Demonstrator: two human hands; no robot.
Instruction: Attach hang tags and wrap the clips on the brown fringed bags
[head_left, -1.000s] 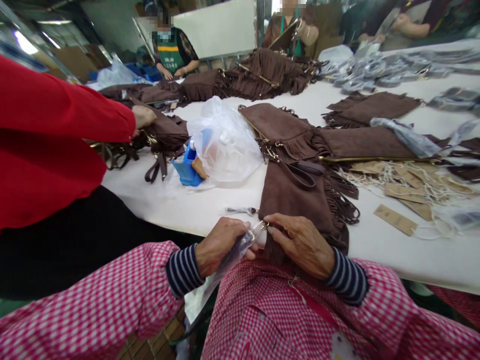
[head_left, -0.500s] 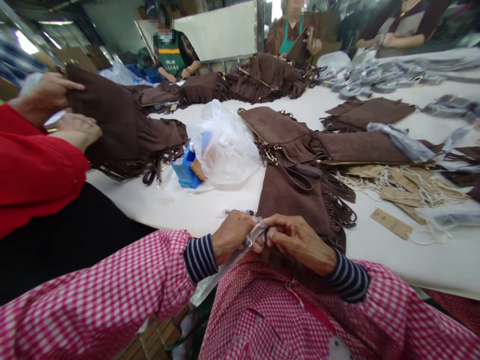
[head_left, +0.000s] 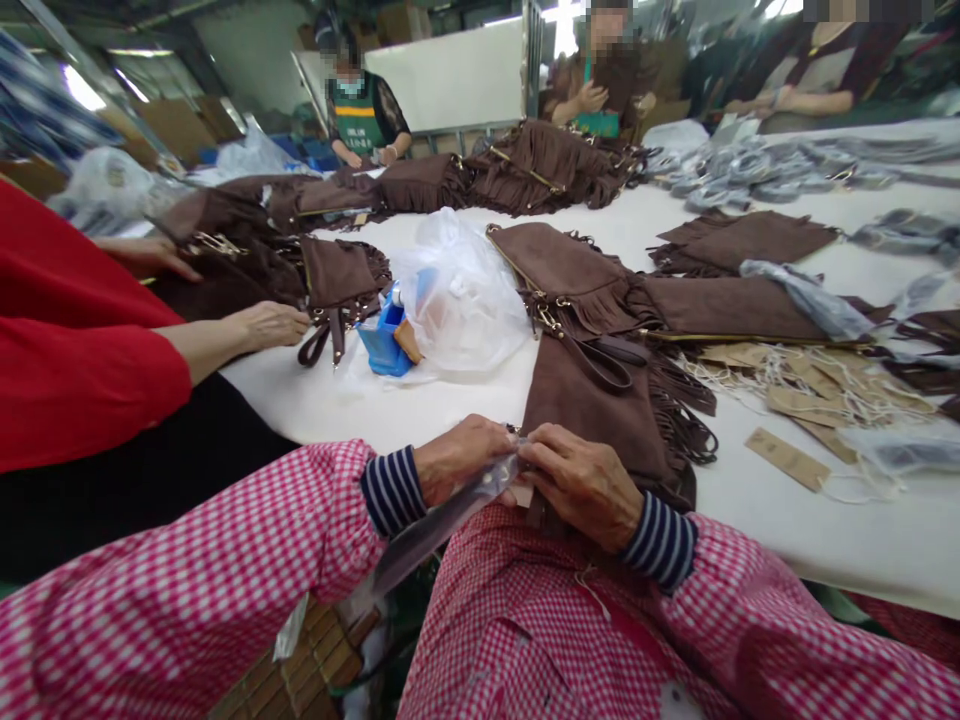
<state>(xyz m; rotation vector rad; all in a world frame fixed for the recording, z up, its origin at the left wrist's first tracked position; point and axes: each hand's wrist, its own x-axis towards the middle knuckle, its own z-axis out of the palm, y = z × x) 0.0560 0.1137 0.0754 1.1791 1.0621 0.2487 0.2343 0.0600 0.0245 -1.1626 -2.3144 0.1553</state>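
My left hand [head_left: 466,458] is closed on a strip of clear plastic sleeve [head_left: 450,520], which hangs down to the left below the wrist. Fingers of my right hand [head_left: 583,482] pinch the sleeve's upper end, close against the left fingertips. A small pale piece shows beneath the fingers; its kind is unclear. Just beyond my hands lies a brown fringed suede bag [head_left: 592,410] with a wrist loop [head_left: 600,365], its near edge reaching the table edge by my right hand.
At left, a co-worker's hand [head_left: 266,325] rests by dark brown bags. A blue box [head_left: 384,340] and white plastic bag [head_left: 472,310] stand mid-table. Tan tags [head_left: 787,458] with strings lie right, near plastic-wrapped straps [head_left: 720,160]. Several people work across the table [head_left: 472,400].
My right hand has moved slightly left, nearer the left fingers on the sleeve, and more dark colour shows along the sleeve. The co-worker in red has lowered the raised brown bag onto the table.
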